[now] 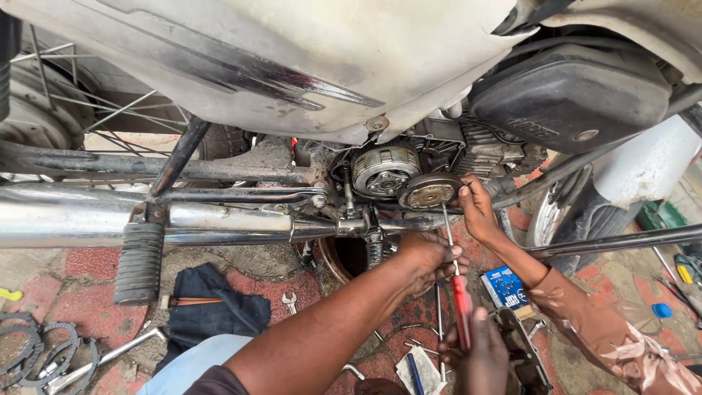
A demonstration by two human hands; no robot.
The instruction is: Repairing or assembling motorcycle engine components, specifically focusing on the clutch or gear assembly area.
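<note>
Right hand (479,362), fingers clamped on the red screwdriver (461,300); left hand (428,256) fingers curled round its shaft, tip at the round cover (430,192). Screw-loosening, I'd judge; the next move needs square, steady pressure.

A small blue box (504,287) lay on the red paving under the engine, flat and square-edged, its top carrying a white ring design and pale print. Just below the red-handled screwdriver, a torn white paper packet (424,371) lay crumpled on the ground, with a blue pen-like stick across it.
</note>
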